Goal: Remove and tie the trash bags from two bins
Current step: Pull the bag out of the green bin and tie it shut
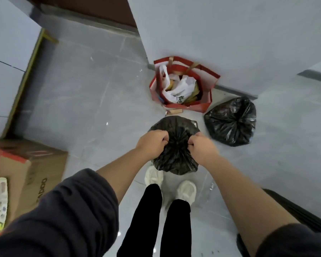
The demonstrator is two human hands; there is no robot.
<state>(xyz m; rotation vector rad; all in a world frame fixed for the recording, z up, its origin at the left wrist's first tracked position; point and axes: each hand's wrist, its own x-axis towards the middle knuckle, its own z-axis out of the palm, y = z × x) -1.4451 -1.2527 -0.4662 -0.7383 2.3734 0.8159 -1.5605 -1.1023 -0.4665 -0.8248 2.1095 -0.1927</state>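
- Far left, a cardboard box [37, 171] sits on the floor [93, 101].
- The left hand [151, 143] clenches the gathered top of a black trash bag [174, 160], centre.
- The right hand [202, 148] grips that same top.
- Right, a second black bag [230, 121], apparently tied, lies on the floor.

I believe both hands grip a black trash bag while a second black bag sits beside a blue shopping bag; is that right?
Not quite: the head view shows the shopping bag is red, not blue. The left hand and right hand do grip the trash bag.
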